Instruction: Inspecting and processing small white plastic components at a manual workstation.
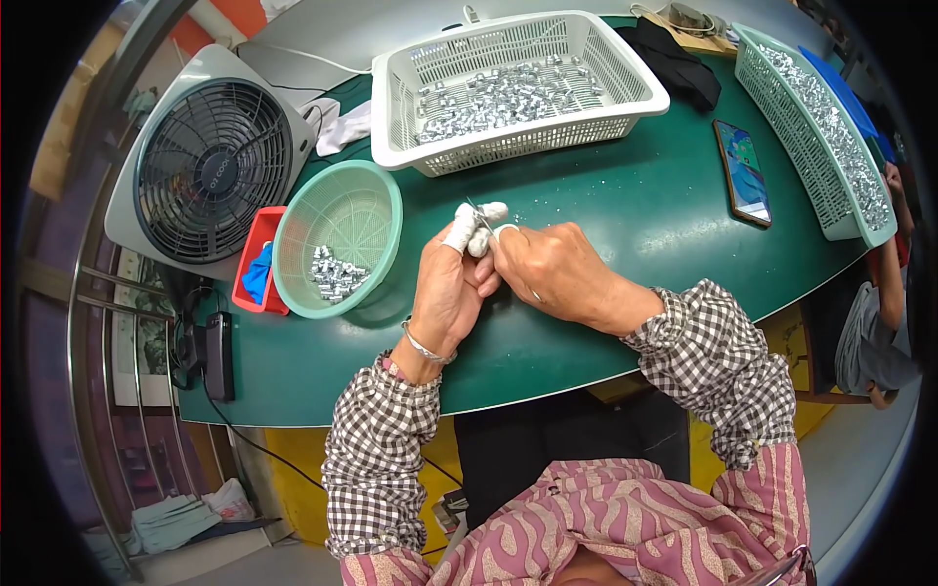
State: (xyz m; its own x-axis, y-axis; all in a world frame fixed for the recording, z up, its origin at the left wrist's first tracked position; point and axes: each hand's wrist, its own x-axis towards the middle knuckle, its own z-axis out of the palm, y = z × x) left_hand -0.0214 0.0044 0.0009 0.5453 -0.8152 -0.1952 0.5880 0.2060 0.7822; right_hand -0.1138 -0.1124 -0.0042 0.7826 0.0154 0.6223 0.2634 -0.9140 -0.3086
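Observation:
Over the middle of the green table (625, 205), my two hands meet at the fingertips. White coverings wrap several fingertips of my left hand (446, 288), which is closed in a pinch; whatever it grips is too small and hidden to name. My right hand (559, 272) is closed against it, holding a thin metal tool (478, 211) whose slim tip shows between the fingers. Left of my hands, a round light-green basket (389, 220) holds small silvery metal parts (337, 275). Beyond them, a white rectangular basket (430, 161) carries many more such parts (498, 96).
A grey box fan (217, 171) stands at the left, beside a red bin (252, 244) with blue contents. A phone (743, 174) lies on the right. Farther right, a pale green basket (796, 146) is full of metal bits, near another person's arm (889, 283).

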